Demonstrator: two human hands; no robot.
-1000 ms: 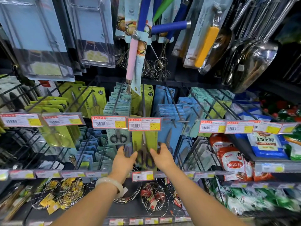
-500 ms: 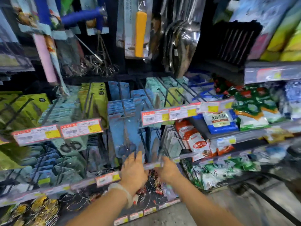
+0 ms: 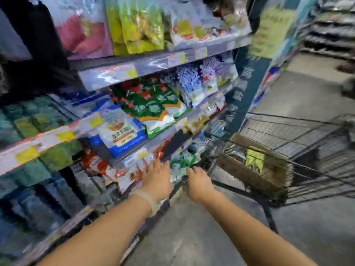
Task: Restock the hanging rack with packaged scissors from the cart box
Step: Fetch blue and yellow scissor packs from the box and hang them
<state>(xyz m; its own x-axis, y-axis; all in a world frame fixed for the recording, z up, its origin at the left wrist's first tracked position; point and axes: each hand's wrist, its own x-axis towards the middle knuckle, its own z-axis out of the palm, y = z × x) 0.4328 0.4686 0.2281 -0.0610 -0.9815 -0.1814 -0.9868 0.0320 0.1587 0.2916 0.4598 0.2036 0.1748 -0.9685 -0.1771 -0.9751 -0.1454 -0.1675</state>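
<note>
The picture is smeared by a fast turn. A brown cardboard box [image 3: 255,167] sits in the wire cart [image 3: 307,143] at the right, with yellow-green packages [image 3: 254,160] showing inside it. My left hand [image 3: 156,179], with a pale bracelet on its wrist, and my right hand [image 3: 199,184] are stretched out in front of the lower shelf, fingers apart and holding nothing. Both hands are left of the cart. The hanging rack [image 3: 28,143] with its packaged goods is a blur at the far left.
Shelves of bagged food [image 3: 149,104] fill the middle, with price strips [image 3: 119,73] along their edges. A dark blue end panel [image 3: 244,89] stands between shelf and cart. Grey floor [image 3: 192,237] lies below my arms, and an aisle runs off at the upper right.
The view has swung right, from the scissor hooks to the food shelves and the cart. Both hands left the package hanging on the rack and moved right, with nothing in them.
</note>
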